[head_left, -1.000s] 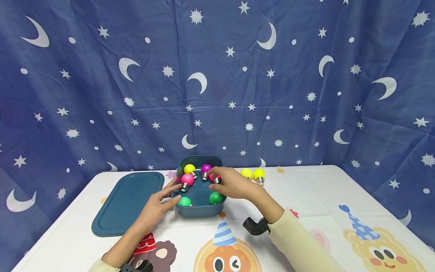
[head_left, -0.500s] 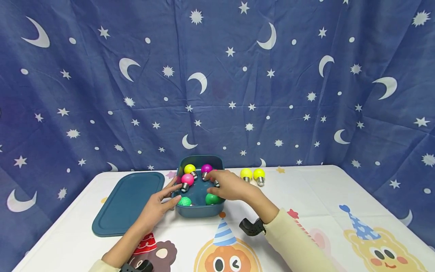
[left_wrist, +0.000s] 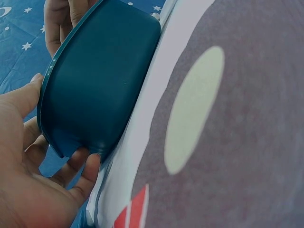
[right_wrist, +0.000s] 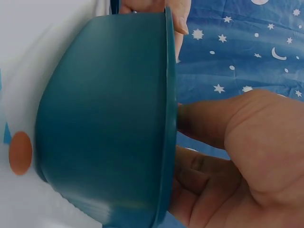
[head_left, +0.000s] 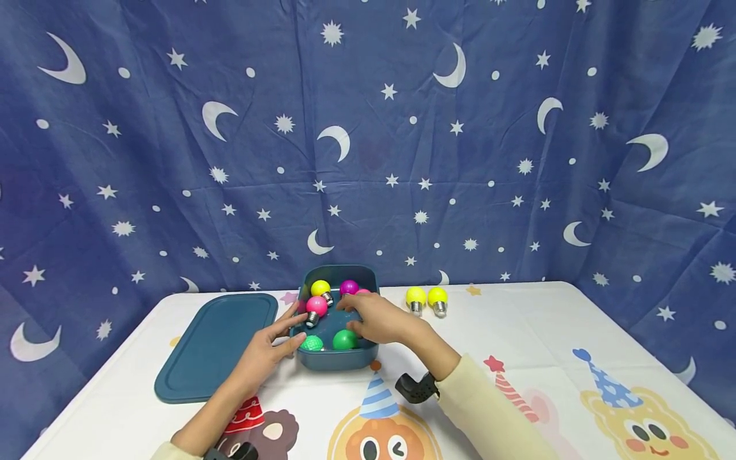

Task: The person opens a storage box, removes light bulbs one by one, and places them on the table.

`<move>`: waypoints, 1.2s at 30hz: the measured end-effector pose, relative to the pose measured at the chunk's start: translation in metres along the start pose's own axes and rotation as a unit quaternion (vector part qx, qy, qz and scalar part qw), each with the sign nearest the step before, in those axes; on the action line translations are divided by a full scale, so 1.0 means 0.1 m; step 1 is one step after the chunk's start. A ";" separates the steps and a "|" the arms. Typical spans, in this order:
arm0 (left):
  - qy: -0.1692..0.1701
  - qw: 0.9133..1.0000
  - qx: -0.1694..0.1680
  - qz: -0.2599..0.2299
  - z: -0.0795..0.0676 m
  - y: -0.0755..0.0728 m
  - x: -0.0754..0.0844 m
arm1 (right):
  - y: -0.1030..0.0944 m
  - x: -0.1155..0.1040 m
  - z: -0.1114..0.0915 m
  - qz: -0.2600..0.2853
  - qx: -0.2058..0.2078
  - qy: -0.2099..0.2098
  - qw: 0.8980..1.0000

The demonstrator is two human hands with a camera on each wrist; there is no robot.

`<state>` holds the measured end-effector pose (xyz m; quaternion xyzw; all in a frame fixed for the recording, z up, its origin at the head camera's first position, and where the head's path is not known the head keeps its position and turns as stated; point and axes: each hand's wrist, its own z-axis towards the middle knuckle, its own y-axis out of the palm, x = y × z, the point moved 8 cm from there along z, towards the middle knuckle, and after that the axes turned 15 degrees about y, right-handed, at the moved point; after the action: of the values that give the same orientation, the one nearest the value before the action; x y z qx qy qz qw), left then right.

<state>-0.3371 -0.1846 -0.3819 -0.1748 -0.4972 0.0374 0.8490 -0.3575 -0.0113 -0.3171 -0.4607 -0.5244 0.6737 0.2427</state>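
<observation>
A dark teal plastic box point(head_left: 339, 363) stands on the table with several coloured light bulbs in it. My left hand point(head_left: 266, 348) grips its left side, the thumb at the rim and other fingers against the outer wall in the left wrist view. My right hand point(head_left: 379, 317) reaches over the right rim. Its thumb is at a green bulb point(head_left: 345, 340) near the front wall; a gap shows between thumb and forefinger. A textured green bulb point(head_left: 312, 343) lies left of it. Behind are a pink bulb point(head_left: 316, 306), a yellow bulb point(head_left: 320, 289) and a purple bulb point(head_left: 348, 287). Another pink bulb is mostly hidden.
A flat teal lid point(head_left: 218, 345) lies left of the box. Two yellow bulbs, one yellow bulb point(head_left: 416, 297) beside another yellow bulb point(head_left: 438, 298), lie to its right. A blue star-and-moon curtain point(head_left: 368, 140) hangs behind the white printed tablecloth point(head_left: 489, 332).
My right hand has moved left inside the box. The smooth green bulb has shifted left along the front wall, closer to the textured one. My left hand has stayed in place.
</observation>
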 end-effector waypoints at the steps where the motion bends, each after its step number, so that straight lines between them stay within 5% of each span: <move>1: 0.000 1.000 0.000 -0.001 0.00 0.00 0.00 | 0.01 -0.01 0.01 0.001 -0.001 0.000 1.000; 18: 0.000 1.000 0.006 -0.001 -0.01 -0.01 0.01 | 0.16 -0.04 0.11 0.013 -0.016 0.008 1.000; 36: 0.002 1.000 0.003 0.007 0.00 0.00 0.01 | 0.26 0.00 0.30 -0.016 0.028 0.021 0.999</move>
<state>-0.3360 -0.1843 -0.3811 -0.1761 -0.4945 0.0445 0.8500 -0.3799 -0.0348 -0.3407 -0.4591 -0.5074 0.6742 0.2777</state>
